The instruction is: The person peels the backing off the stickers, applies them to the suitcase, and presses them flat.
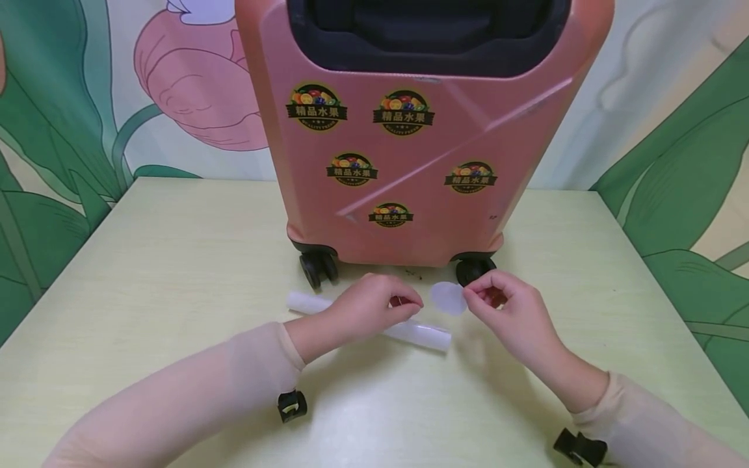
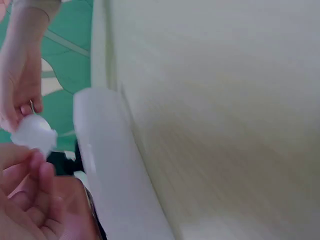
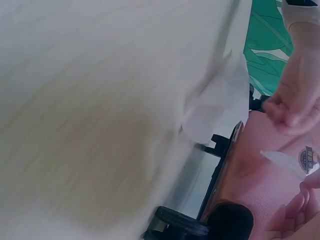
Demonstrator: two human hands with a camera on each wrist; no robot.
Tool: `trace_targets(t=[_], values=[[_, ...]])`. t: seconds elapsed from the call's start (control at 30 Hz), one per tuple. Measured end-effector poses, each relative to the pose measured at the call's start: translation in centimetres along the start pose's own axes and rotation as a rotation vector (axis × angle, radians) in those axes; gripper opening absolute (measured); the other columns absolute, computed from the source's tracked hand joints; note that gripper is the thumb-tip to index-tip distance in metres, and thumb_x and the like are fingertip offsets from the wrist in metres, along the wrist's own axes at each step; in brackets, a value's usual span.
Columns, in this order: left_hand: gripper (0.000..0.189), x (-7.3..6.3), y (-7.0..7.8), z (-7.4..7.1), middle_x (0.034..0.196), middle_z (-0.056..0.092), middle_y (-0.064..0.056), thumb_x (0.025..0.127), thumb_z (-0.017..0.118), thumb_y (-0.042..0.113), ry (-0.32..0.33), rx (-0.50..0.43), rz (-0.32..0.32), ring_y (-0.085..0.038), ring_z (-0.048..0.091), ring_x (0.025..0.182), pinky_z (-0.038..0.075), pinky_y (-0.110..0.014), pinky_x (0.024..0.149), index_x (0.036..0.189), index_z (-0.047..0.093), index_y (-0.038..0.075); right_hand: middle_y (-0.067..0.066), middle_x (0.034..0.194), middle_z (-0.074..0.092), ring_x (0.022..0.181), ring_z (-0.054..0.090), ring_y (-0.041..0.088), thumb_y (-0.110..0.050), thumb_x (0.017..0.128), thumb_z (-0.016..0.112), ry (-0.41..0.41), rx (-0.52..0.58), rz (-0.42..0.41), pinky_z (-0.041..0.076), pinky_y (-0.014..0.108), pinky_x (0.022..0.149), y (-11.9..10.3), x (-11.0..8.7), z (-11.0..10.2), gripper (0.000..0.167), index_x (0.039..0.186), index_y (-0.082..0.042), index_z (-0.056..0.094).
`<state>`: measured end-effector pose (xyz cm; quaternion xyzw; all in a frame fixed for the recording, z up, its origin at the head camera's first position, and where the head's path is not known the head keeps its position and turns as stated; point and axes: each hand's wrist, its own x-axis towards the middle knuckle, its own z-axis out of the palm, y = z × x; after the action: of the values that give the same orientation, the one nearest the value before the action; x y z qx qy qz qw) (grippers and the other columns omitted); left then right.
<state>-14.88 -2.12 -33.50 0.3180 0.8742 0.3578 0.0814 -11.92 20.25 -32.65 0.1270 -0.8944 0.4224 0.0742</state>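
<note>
My right hand (image 1: 517, 312) pinches the edge of a round whitish sticker (image 1: 448, 298) between thumb and forefinger, its plain side in view. My left hand (image 1: 365, 309) is just left of it above a white roll (image 1: 424, 335), thumb and forefinger tips together; in the right wrist view the left hand (image 3: 297, 100) is apart from the sticker (image 3: 284, 162). I see nothing clearly held in it. Behind both hands stands a pink suitcase (image 1: 409, 240), upright on its wheels. Several round fruit stickers (image 1: 404, 113) are on its front.
The suitcase's black wheels (image 1: 318, 268) rest on the pale wooden table (image 1: 146, 273). The white roll lies across the table before the suitcase. A wall with painted leaves (image 1: 47, 130) rises behind. Black straps (image 1: 292, 406) hang at both sleeves.
</note>
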Motion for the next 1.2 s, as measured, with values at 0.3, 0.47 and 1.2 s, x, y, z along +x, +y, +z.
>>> trace_targets(t=[0.3,0.47,1.2], values=[[0.025,-0.5,2.4,0.7,0.09,0.069,-0.008,0.091,0.059,0.01,0.056,-0.485,-0.009,-0.011,0.062,0.076,0.05,-0.022,0.072,0.114,0.066,0.002,-0.005,0.078,0.059,0.072,0.052,0.011,0.002,0.076,0.072,0.084,-0.059,-0.197,0.046,0.024,0.065,0.0,0.2,1.0,0.013,0.079,-0.009,0.066],[0.027,-0.4,2.6,0.8,0.091,0.069,-0.012,0.093,0.058,0.012,0.063,-0.571,-0.077,-0.02,0.064,0.078,0.049,-0.024,0.079,0.116,0.065,0.001,-0.008,0.076,0.057,0.072,0.052,0.009,0.005,0.071,0.074,0.137,-0.124,-0.395,0.044,0.018,0.065,-0.4,0.1,1.5,0.019,0.076,-0.011,0.065],[0.016,0.1,1.1,0.4,0.079,0.068,-0.009,0.087,0.065,0.008,0.324,-0.646,-0.151,-0.011,0.061,0.072,0.05,-0.026,0.073,0.095,0.07,-0.004,0.006,0.098,0.059,0.075,0.052,0.011,0.002,0.08,0.07,0.179,-0.03,-0.344,0.044,0.017,0.066,-0.4,1.1,1.0,0.027,0.106,-0.001,0.067]])
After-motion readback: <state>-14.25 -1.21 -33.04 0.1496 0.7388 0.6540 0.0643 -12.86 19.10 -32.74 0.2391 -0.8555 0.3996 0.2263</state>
